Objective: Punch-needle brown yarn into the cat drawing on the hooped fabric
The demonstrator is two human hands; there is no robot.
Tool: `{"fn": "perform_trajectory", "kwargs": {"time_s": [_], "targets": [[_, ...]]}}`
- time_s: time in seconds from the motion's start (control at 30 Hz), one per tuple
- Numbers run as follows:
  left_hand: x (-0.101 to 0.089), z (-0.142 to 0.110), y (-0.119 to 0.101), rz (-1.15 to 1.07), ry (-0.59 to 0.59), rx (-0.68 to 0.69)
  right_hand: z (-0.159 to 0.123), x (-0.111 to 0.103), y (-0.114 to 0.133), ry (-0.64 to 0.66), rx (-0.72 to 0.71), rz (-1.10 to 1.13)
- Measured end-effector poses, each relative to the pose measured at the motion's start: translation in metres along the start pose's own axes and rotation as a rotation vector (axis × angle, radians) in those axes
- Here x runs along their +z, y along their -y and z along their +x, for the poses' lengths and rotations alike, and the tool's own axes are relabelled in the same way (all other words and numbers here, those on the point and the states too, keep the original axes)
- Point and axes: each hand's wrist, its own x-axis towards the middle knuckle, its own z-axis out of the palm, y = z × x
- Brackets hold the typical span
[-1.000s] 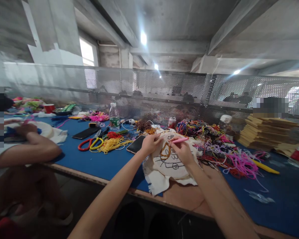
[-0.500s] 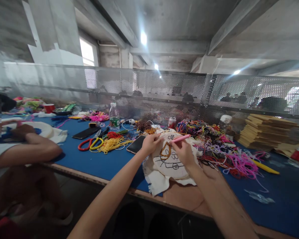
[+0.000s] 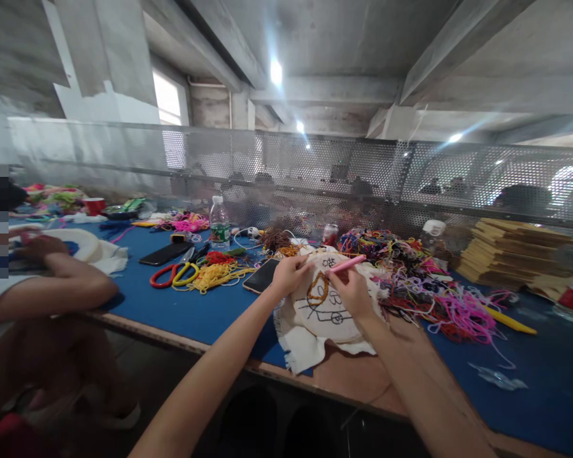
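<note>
A round embroidery hoop with cream cloth lies on the blue table in front of me. The cloth carries a black line drawing and a patch of brown yarn stitches. My left hand grips the hoop's upper left rim, fingers curled. My right hand rests on the cloth, closed around a pink punch needle tool whose tip points down-left to the brown patch.
Tangled coloured yarn spreads to the right, a stack of wooden hoops beyond it. Phones, scissors, yellow yarn and a water bottle lie left. A person's arm works at far left. A mesh screen backs the table.
The pink tool's rear end has tipped slightly upward in my right hand. The person at left has shifted their hand a little. My left hand stays on the hoop.
</note>
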Motion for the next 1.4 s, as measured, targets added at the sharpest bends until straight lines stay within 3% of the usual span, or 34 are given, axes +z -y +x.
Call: {"fn": "perform_trajectory", "kwargs": {"time_s": [0.37, 0.6, 0.77, 1.13, 1.4], "targets": [[-0.002, -0.001, -0.004, 0.027, 0.000, 0.004, -0.001, 0.004, -0.005, 0.029, -0.017, -0.022], [-0.003, -0.001, -0.010, 0.068, 0.009, -0.010, -0.004, 0.012, -0.006, 0.068, -0.186, -0.218], [-0.003, -0.001, -0.010, 0.113, 0.002, 0.002, -0.006, 0.016, -0.005, 0.132, -0.201, -0.380], [-0.001, -0.002, -0.007, 0.033, 0.031, -0.008, -0.004, 0.004, -0.001, 0.071, -0.088, -0.115], [-0.002, -0.001, -0.007, 0.063, 0.052, -0.030, -0.004, 0.003, 0.000, 0.058, -0.068, -0.069]]}}
